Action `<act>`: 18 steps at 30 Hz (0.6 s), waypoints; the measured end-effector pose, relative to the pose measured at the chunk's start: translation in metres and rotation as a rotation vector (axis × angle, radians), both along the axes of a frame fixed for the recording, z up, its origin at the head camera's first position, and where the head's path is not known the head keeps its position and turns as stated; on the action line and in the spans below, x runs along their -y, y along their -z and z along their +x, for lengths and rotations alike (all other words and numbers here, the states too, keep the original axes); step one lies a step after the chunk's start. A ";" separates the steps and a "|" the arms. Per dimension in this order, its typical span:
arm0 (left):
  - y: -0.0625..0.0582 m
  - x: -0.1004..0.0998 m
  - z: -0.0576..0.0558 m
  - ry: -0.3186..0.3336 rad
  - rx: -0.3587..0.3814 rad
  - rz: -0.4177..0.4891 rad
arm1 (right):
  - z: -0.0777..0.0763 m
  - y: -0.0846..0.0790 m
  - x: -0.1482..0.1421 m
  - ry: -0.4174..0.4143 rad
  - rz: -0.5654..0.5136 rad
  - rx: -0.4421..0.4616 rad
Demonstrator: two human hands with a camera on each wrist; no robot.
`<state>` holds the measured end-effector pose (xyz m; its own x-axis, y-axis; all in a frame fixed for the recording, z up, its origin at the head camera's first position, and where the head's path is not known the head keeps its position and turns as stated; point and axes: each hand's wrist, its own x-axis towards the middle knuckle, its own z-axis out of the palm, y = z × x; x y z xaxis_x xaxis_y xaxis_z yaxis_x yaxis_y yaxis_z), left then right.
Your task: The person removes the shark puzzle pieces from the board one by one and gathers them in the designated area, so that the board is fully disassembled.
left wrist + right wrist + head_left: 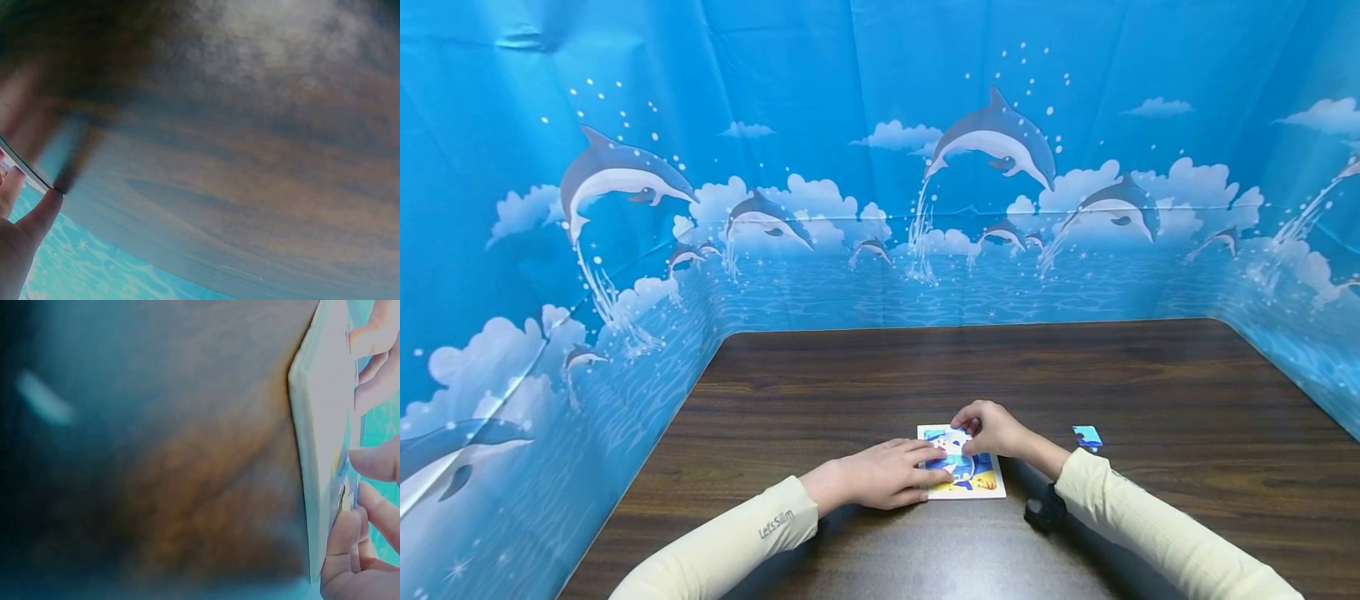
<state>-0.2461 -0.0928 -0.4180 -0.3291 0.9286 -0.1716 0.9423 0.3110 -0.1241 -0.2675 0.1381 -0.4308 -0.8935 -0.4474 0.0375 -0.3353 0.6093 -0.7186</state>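
A square picture puzzle in a white-edged tray lies on the table, showing blue shapes and a yellow bottom. My left hand rests over its left side, fingers extended across the picture. At the upper right of the tray my right hand pinches a blue-and-white puzzle piece between thumb and fingers, low against the picture. The right wrist view shows the thumb and fingertips close together at the tray edge; the piece there is mostly hidden. In the left wrist view, a thumb touches the tray's edge.
One loose blue puzzle piece lies on the dark wooden table, right of the tray. A black wrist device is under the right forearm. A blue dolphin-print curtain encloses the table's back and sides.
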 end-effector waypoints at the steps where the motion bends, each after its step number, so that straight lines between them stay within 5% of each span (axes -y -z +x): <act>1: 0.000 0.000 0.000 -0.002 0.003 0.000 | 0.000 0.000 0.000 -0.003 -0.005 -0.002; 18: 0.001 0.000 -0.001 -0.007 0.031 -0.017 | -0.002 -0.005 -0.006 -0.105 0.019 -0.010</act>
<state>-0.2469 -0.0930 -0.4187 -0.3295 0.9233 -0.1975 0.9437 0.3154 -0.0997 -0.2696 0.1441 -0.4254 -0.8413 -0.5394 0.0367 -0.4051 0.5840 -0.7034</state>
